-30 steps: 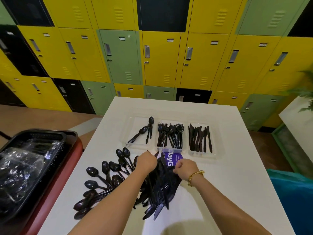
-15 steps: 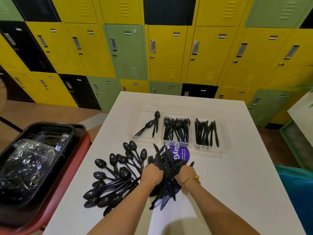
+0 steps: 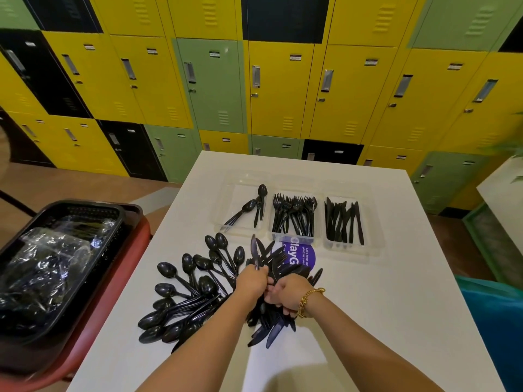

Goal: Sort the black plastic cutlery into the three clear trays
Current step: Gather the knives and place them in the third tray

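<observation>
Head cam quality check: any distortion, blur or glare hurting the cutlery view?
Head view: wide-angle bends the lockers; plant at right edge smeared; glare on plastic wrap in the black bin; trays and loose spoons sharp, evenly lit.

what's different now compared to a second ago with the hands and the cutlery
Both hands drew back toward the person and closed together on the mixed pile: the left hand now grips a knife, the right hand presses beside it. The loose spoons and the three trays look unchanged.
</observation>
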Demonstrator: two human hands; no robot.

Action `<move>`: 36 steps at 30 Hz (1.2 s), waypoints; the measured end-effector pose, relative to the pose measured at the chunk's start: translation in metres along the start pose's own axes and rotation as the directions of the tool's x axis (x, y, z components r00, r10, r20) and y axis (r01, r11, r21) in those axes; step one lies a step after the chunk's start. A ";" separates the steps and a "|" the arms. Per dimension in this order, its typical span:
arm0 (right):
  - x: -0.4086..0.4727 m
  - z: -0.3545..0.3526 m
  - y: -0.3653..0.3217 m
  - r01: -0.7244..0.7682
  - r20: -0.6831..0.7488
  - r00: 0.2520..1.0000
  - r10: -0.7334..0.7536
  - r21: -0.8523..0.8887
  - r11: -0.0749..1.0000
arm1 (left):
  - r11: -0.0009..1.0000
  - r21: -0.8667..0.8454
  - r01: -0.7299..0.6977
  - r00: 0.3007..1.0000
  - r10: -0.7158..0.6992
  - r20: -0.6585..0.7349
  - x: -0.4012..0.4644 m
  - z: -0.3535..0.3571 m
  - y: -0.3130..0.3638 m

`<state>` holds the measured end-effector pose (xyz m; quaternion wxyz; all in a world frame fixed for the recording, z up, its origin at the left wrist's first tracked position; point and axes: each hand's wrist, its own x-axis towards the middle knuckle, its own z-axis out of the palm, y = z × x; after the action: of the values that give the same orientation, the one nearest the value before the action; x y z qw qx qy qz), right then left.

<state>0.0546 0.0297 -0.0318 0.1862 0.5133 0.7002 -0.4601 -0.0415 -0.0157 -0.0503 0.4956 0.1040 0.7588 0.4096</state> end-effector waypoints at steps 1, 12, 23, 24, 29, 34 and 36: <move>0.003 0.000 -0.002 -0.014 -0.007 1.000 0.014 -0.044 0.999 | 0.999 -0.040 0.003 0.999 -0.004 -0.033 0.001 -0.003 0.000; 0.018 0.011 0.015 -0.114 -0.265 0.963 0.043 -0.259 0.959 | 0.999 0.008 0.033 0.994 -0.032 -0.105 0.009 -0.033 -0.012; 0.017 0.009 0.018 -0.093 -0.251 0.968 0.026 -0.257 0.962 | 0.998 -0.018 0.059 0.997 -0.060 -0.040 0.006 -0.027 -0.017; 0.017 0.009 0.018 -0.090 -0.245 0.969 0.024 -0.259 0.962 | 0.998 -0.020 0.056 0.998 -0.057 -0.038 0.005 -0.026 -0.016; 0.016 0.002 0.009 -0.025 -0.215 0.976 -0.022 -0.214 0.977 | 0.996 -0.088 0.015 1.000 -0.015 0.004 0.006 -0.023 -0.015; 0.014 -0.003 -0.011 0.061 -0.085 0.995 -0.054 0.089 0.994 | 0.990 -0.137 -0.013 0.997 0.022 0.068 0.008 -0.015 -0.010; 0.013 0.000 -0.019 0.085 -0.049 0.996 -0.080 0.113 0.990 | 0.997 -0.072 -0.013 0.999 0.016 0.042 0.011 -0.012 -0.009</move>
<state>0.0324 0.0358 -0.0331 0.1216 0.5037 0.6973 -0.4953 -0.0550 -0.0220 -0.0623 0.5121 0.1004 0.7320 0.4380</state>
